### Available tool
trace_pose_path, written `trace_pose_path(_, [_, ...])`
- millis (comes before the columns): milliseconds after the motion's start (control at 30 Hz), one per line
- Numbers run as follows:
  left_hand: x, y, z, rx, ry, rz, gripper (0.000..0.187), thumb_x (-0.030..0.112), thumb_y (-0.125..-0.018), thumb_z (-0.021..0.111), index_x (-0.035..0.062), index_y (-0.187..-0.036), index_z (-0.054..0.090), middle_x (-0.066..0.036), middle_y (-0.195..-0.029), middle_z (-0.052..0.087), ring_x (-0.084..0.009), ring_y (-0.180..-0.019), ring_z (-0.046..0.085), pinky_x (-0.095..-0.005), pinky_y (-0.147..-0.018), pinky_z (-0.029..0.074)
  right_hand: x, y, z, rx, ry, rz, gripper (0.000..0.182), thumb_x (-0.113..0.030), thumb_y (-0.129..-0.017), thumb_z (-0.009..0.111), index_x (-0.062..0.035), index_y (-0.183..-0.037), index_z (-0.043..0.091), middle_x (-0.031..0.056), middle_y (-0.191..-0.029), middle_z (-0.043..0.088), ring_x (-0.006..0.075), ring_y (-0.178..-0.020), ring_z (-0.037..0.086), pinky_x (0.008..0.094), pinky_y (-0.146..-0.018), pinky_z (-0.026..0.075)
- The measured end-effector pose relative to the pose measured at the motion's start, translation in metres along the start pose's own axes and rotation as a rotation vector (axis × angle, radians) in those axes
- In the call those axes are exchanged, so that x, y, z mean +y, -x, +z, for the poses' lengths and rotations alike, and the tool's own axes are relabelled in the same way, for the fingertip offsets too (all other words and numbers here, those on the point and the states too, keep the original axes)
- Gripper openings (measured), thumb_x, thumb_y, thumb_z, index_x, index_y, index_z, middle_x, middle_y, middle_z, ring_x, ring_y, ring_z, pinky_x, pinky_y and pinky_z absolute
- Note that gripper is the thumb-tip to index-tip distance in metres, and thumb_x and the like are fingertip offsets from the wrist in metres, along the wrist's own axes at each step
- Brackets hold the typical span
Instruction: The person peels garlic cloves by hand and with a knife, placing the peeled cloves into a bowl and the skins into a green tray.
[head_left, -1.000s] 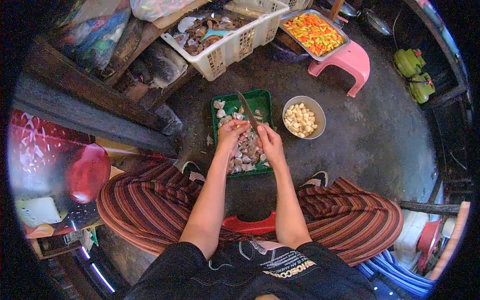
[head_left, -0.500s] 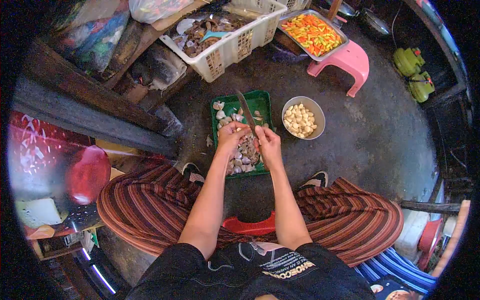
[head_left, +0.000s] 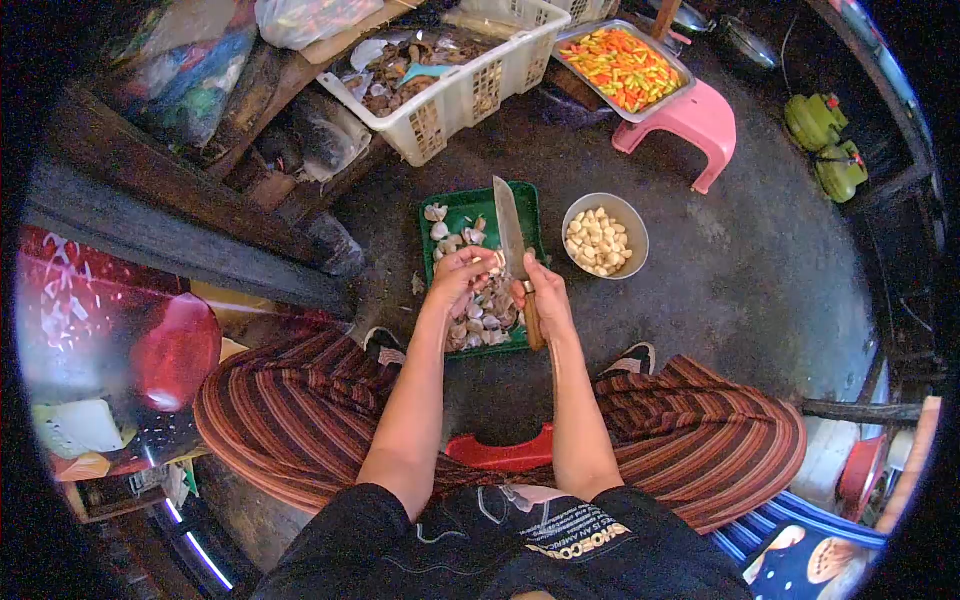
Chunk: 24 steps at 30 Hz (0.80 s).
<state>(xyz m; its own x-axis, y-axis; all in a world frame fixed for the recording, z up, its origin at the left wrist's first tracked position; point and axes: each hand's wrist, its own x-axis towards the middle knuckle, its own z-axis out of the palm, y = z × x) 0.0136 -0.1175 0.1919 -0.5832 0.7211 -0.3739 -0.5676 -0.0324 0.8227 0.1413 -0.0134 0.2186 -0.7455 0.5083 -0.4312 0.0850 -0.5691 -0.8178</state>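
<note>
My right hand point(head_left: 545, 298) grips a knife point(head_left: 510, 226) by its wooden handle, the broad blade pointing up and away from me. Close to its left, my left hand point(head_left: 463, 278) pinches a pale garlic clove point(head_left: 498, 262) at the fingertips, beside the blade. Both hands are over a green tray point(head_left: 520, 195) on the floor. In the tray lie unpeeled garlic point(head_left: 438, 222) at the far left and a heap of papery skins and cloves point(head_left: 482, 318) nearer me. Right of the tray, a grey bowl point(head_left: 641, 222) holds peeled garlic cloves point(head_left: 598, 242).
A white plastic crate point(head_left: 425, 135) with brownish contents stands beyond the tray. On a pink stool point(head_left: 700, 115) rests a metal tray of cut orange and green chillies point(head_left: 622, 68). Green gas cylinders point(head_left: 838, 170) are far right. A wooden beam point(head_left: 190, 195) runs along the left.
The knife has turned so its flat side and handle show, and its tip has moved right. My hands have drawn slightly apart, and the clove now shows in my left fingers.
</note>
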Motion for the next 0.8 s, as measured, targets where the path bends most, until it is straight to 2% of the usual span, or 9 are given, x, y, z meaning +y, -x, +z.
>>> trace_pose_path(167, [0.001,0.002,0.012,0.001,0.015,0.052,0.013,0.01,-0.079,0.07,0.0031,-0.086,0.061,-0.001,-0.075,0.061,-0.0043,-0.055,0.048,-0.0178,-0.045,0.033,0.007,-0.007,0.0,0.068,0.097,-0.042,0.033,-0.039,-0.091,0.054,-0.0067,-0.088,0.062,-0.0018,-0.057,0.05,0.0061,-0.048,0.044,0.0205,-0.046,0.034])
trace_pose_path(233, [-0.001,0.0,0.016,0.129,-0.169,0.108,0.016,0.011,-0.078,0.072,0.0035,-0.088,0.062,-0.001,-0.075,0.062,-0.0041,-0.052,0.047,-0.0184,-0.043,0.033,0.008,-0.008,0.002,0.038,0.142,-0.102,0.033,-0.039,-0.091,0.054,-0.0073,-0.089,0.062,-0.0019,-0.056,0.05,0.0059,-0.047,0.043,0.0205,-0.045,0.034])
trace_pose_path(267, [-0.001,-0.001,0.016,0.128,-0.168,0.108,0.016,0.011,-0.078,0.072,0.0035,-0.088,0.062,-0.001,-0.075,0.062,-0.0041,-0.052,0.047,-0.0184,-0.043,0.033,0.008,-0.007,0.001,0.038,0.143,-0.102,0.033,-0.039,-0.091,0.054,-0.0073,-0.089,0.062,-0.0019,-0.056,0.05,0.0059,-0.047,0.043,0.0205,-0.045,0.034])
trace_pose_path(533, [-0.008,-0.004,0.013,0.092,-0.058,0.096,0.014,0.009,-0.078,0.07,0.001,-0.089,0.065,0.0,-0.073,0.061,-0.004,-0.051,0.046,-0.0184,-0.042,0.032,0.005,-0.005,-0.002,0.076,-0.038,0.019,0.038,-0.045,-0.089,0.054,-0.0072,-0.09,0.06,-0.0018,-0.057,0.049,0.0066,-0.047,0.044,0.0206,-0.044,0.035])
trace_pose_path(667, [-0.013,-0.005,0.012,0.082,-0.046,0.104,0.016,0.008,-0.08,0.068,-0.0003,-0.093,0.066,-0.001,-0.073,0.061,-0.0048,-0.052,0.046,-0.0191,-0.044,0.034,0.009,-0.009,-0.005,0.077,-0.022,0.02,0.037,-0.044,-0.089,0.054,-0.0074,-0.089,0.06,-0.0019,-0.057,0.049,0.0064,-0.047,0.044,0.0205,-0.044,0.035])
trace_pose_path(800, [-0.021,-0.007,0.014,0.091,0.117,0.079,0.016,0.007,-0.083,0.064,-0.0018,-0.096,0.066,-0.003,-0.076,0.061,-0.0065,-0.057,0.049,-0.0189,-0.047,0.036,0.01,-0.008,-0.004,0.113,0.002,-0.057,0.038,-0.044,-0.09,0.054,-0.007,-0.087,0.061,-0.002,-0.057,0.049,0.0062,-0.047,0.044,0.0207,-0.044,0.034])
